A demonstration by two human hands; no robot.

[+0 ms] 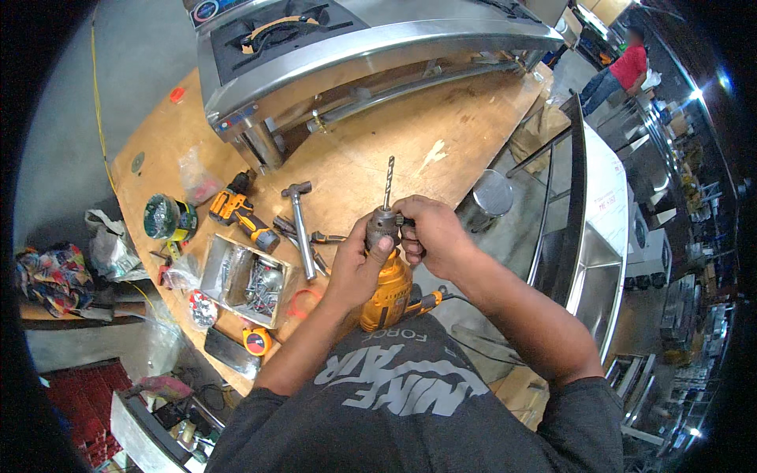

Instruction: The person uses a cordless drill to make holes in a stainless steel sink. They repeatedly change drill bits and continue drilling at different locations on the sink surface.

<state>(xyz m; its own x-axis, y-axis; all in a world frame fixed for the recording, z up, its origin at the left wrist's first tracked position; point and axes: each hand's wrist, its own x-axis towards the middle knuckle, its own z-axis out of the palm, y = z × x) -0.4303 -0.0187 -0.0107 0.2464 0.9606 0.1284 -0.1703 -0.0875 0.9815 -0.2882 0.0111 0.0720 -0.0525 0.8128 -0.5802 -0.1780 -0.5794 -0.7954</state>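
Close to my body a yellow corded drill [389, 293] points away from me, with a long twist bit [389, 180] standing in its metal chuck [384, 224]. My left hand [356, 264] is wrapped round the chuck from the left, thumb across its front. On the chuck's right side my right hand [432, 236] is closed on a small dark piece that looks like a chuck key [408, 221], mostly hidden by the fingers. Left of my left hand lie a hammer [300, 229] and pliers [327, 237] on the wooden table.
A steel stove [371, 43] stands across the wooden table [394, 134]. At left are a cordless drill [243, 214], a box of screws [251, 280], a tape measure [257, 340] and a tub [168, 217]. A metal cylinder [490, 195] stands at right; a person in red [628, 67] is farther off.
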